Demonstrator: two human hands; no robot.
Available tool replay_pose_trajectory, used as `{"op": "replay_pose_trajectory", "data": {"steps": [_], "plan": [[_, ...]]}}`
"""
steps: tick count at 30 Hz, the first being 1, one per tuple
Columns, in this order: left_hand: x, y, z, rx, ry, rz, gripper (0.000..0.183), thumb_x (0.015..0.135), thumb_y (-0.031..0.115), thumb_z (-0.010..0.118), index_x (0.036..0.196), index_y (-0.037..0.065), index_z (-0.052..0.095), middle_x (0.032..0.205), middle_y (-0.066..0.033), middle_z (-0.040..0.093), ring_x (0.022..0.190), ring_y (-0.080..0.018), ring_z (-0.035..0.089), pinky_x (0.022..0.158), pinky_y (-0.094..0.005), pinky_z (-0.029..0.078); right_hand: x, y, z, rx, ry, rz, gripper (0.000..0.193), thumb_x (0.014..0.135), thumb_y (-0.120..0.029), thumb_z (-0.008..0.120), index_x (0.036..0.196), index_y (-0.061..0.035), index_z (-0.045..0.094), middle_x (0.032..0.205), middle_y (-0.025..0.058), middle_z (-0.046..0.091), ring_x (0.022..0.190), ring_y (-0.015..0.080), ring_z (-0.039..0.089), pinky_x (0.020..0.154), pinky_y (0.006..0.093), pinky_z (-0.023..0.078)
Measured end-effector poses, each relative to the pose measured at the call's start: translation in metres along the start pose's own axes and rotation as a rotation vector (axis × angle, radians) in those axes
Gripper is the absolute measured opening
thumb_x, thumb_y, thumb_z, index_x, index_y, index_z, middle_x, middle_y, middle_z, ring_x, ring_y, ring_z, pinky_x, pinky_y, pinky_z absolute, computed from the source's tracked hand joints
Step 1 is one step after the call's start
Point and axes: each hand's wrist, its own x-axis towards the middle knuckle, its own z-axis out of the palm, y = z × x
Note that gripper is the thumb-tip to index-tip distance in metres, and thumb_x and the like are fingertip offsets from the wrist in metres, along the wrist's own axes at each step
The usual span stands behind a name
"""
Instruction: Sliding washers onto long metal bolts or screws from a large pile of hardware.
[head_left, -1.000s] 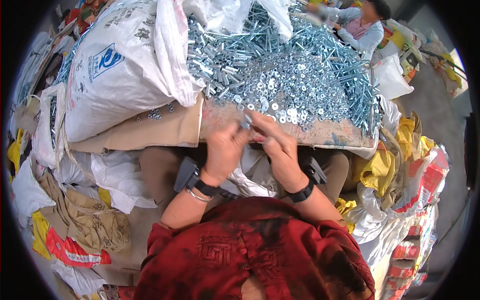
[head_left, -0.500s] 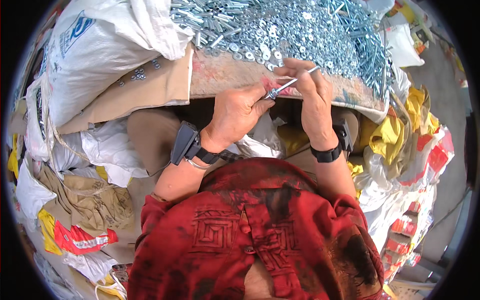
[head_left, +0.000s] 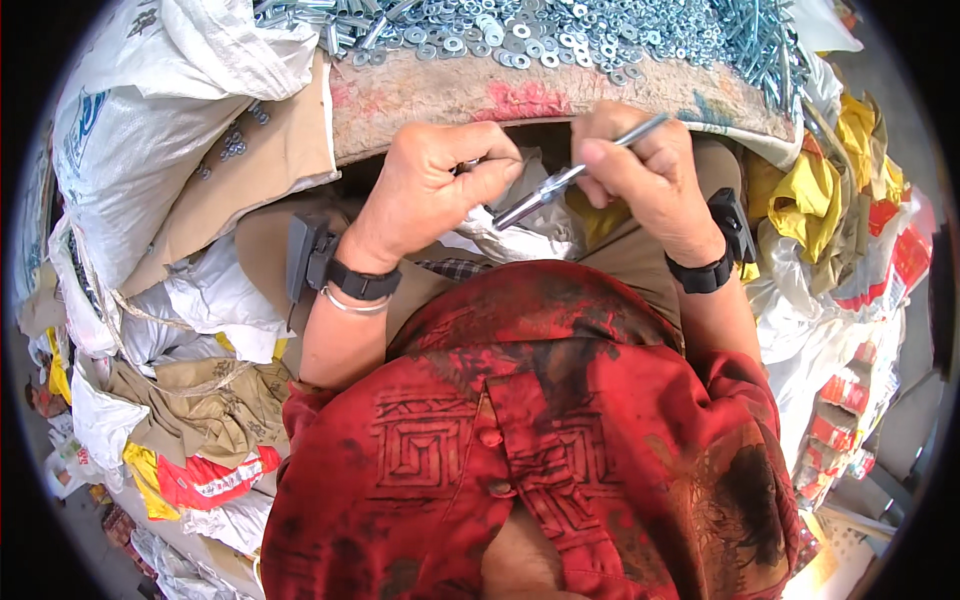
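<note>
My right hand (head_left: 650,175) has its fingers closed round the upper part of an expansion bolt (head_left: 545,193). The bolt slants down to the left, a long shiny shaft with a wider sleeve at its lower end. My left hand (head_left: 425,190) is curled in a pinch just left of that sleeve, apart from it. Whether anything sits between its fingertips is hidden. Beyond both hands, loose washers (head_left: 510,45) lie heaped on a stained work surface (head_left: 430,105).
Metal rods (head_left: 765,70) are piled at the far right, and tube-like sleeves (head_left: 340,25) at the far left. A white woven sack (head_left: 150,150) rests on cardboard (head_left: 285,150) with a few nuts (head_left: 233,142). Crumpled yellow bags (head_left: 810,210) lie at right.
My left hand has come off the bolt and moved left. The right hand now grips the bolt, nearer my body, with its sleeve end pointing down. The view has shifted, so the heap sits higher.
</note>
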Motion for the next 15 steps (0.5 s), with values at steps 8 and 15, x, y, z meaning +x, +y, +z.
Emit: {"op": "replay_pose_trajectory", "data": {"steps": [8, 15], "plan": [[-0.013, -0.063, 0.012, 0.900, -0.163, -0.320, 0.024, 0.086, 0.028, 0.066, 0.089, 0.005, 0.072, 0.078, -0.0204, 0.067, 0.077, -0.0408, 0.066, 0.068, -0.0489, 0.051, -0.020, 0.155, 0.051, -0.659, -0.387, 0.661, 0.043, 0.080, -0.041, 0.074, 0.099, -0.0023, 0.070, 0.092, 0.0205, 0.070, 0.090, 0.0387, 0.068, 0.078, 0.0469, 0.053], [0.003, -0.103, -0.001, 1.166, 0.136, -0.508, 0.036, 0.080, 0.039, 0.070, 0.087, 0.004, 0.071, 0.081, -0.0215, 0.069, 0.078, -0.0390, 0.068, 0.071, -0.0483, 0.054, -0.043, 0.334, 0.011, -0.986, -0.149, 0.521, 0.058, 0.092, -0.043, 0.056, 0.138, -0.0082, 0.052, 0.138, 0.0198, 0.055, 0.128, 0.0377, 0.051, 0.110, 0.0484, 0.037]]}}
